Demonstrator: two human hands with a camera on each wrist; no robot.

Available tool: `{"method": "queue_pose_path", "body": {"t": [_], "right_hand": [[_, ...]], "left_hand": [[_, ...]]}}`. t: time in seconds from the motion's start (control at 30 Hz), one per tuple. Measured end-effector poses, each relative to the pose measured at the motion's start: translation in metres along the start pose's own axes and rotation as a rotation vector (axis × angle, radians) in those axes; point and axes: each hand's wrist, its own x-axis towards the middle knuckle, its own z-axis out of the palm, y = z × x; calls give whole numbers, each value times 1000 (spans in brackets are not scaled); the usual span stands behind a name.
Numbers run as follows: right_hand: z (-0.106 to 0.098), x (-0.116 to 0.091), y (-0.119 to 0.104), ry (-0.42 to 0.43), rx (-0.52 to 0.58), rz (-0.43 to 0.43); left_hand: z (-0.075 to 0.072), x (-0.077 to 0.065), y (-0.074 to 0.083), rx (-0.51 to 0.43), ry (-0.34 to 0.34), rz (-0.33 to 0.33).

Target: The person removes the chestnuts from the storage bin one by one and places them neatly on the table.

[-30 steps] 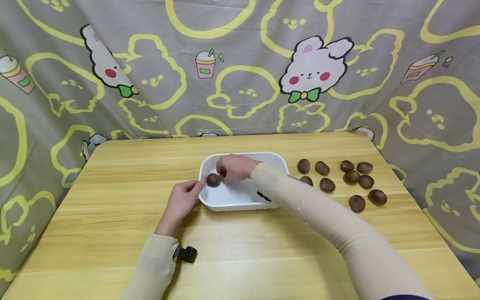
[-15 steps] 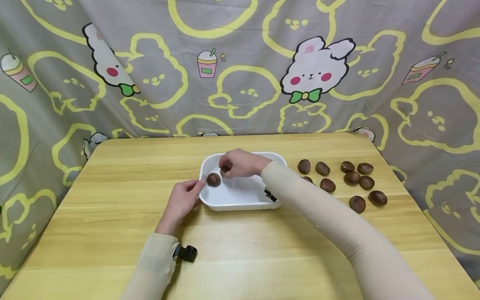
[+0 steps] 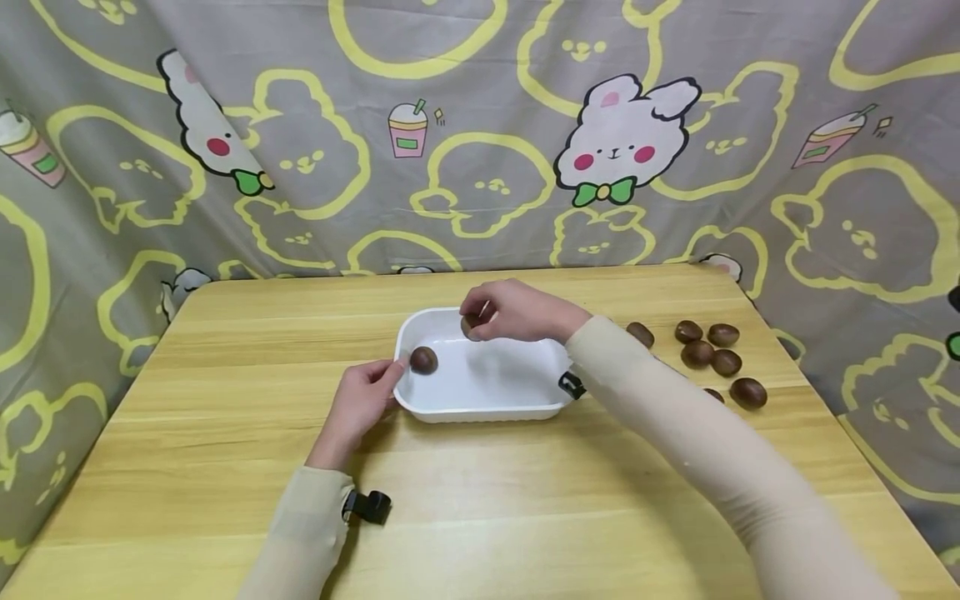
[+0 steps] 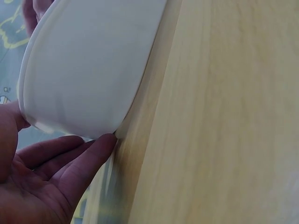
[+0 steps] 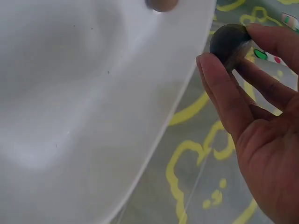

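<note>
A white oblong tray stands on the wooden table, with one brown chestnut lying in its left end. My left hand grips that end: the thumb is at the rim and the fingertips press the outer wall low down, near the table, in the left wrist view. My right hand is raised over the tray's far side. Between its thumb and fingertips it pinches a second chestnut, which in the right wrist view shows level with the tray's rim line.
Several loose chestnuts lie on the table to the tray's right, some partly hidden behind the right sleeve. A patterned grey curtain hangs behind the table's far edge and along both sides.
My right hand has lifted its chestnut from beside the other one in the tray and moved right and toward the far rim. The left hand keeps its place on the tray.
</note>
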Motion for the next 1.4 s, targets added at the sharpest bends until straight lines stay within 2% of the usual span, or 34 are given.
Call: {"method": "queue_pose_path", "body": {"t": [0.23,0.47,0.87,1.1,1.27,1.4], "right_hand": [[-13,-35,1,76,40,17],[-14,-70,1,173,67,59],[3,-131,18,289,86,154],[9,-163,34,372,18,195],[17,-177,49,365,-8,205],[26,-180,62,357,11,198]], "left_hand": [[1,1,1,-24,-13,11],[2,1,0,-42,-21,9],[0,0,-2,-83,-32,-8],[1,1,0,-90,-30,3],[1,1,0,-91,-28,0],[2,1,-1,-90,-26,-1]]}}
